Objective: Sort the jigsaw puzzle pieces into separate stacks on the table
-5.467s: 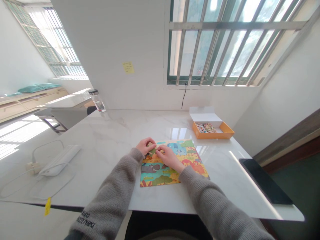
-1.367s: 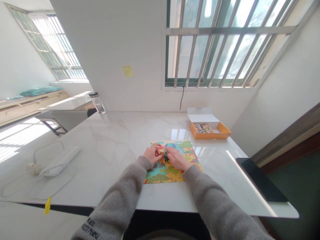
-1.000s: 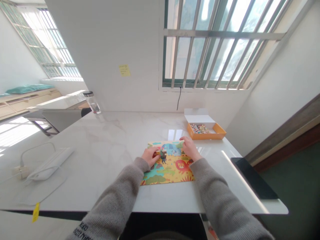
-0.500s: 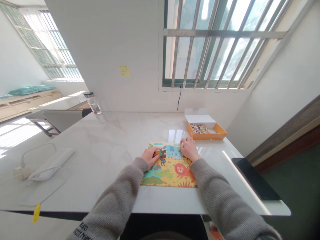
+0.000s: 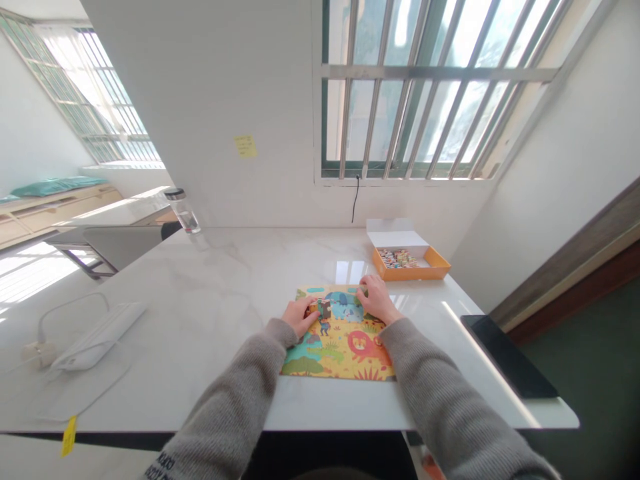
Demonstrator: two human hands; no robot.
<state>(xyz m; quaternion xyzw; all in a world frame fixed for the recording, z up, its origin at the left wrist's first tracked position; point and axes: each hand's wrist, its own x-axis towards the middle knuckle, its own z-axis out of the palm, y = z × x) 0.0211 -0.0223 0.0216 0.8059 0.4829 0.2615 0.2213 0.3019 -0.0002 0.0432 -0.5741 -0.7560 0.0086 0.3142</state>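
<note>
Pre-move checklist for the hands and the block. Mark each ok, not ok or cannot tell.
1. Left hand grip on the small picture block: ok, fingers against it.
2. Right hand resting on the picture board near its far edge: ok.
3. Board lying flat on the marble table: ok.
4. Orange box open, blocks inside: ok.
5. Block's picture matches the board where it is held: cannot tell, too small.
</note>
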